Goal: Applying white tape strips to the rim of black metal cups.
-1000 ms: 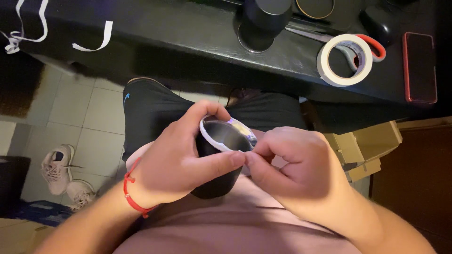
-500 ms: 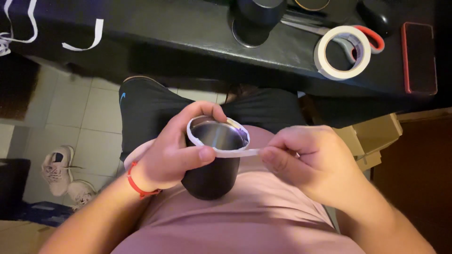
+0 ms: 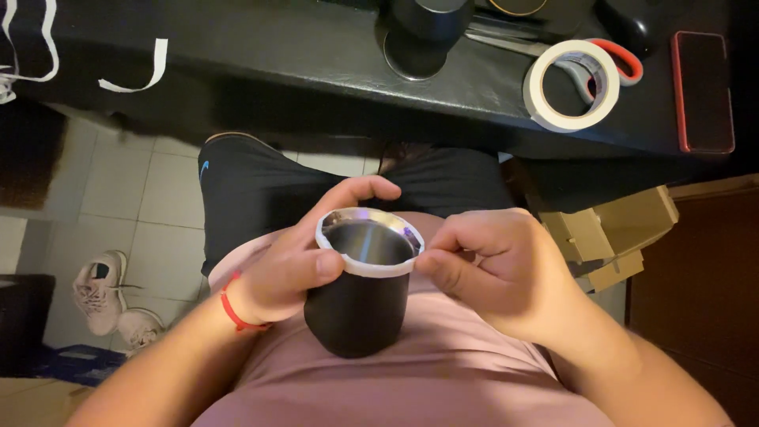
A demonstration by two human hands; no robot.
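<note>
Your left hand (image 3: 296,265) is curled snug around the black cylindrical metal cup with the shiny steel inside (image 3: 360,304): thumb pressed on the near rim, fingers wrapped round the far side, index tip showing above the rim. Full grip, no gap. Your right hand (image 3: 498,269) is closed nearly to a fist, thumb and forefinger pinched on the strip of white masking tape (image 3: 368,269) that runs round the cup's rim (pinch point sits at the rim's right edge). The tape covers most of the rim; the far side is partly hidden by your fingers.

You hold the cup upright over your lap, against a pink shirt, above black shorts (image 3: 253,190). A red string bracelet (image 3: 231,310) circles your left wrist.

Further out: a dark tabletop (image 3: 277,55) with a roll of white masking tape (image 3: 573,85) on top of red-handled scissors (image 3: 621,59), a dark phone with a red edge (image 3: 704,91), a second black cup (image 3: 423,32), and loose white tape strips (image 3: 138,71) at left. White sneakers (image 3: 107,296) on the tiled floor, a cardboard box (image 3: 613,233) at right.
</note>
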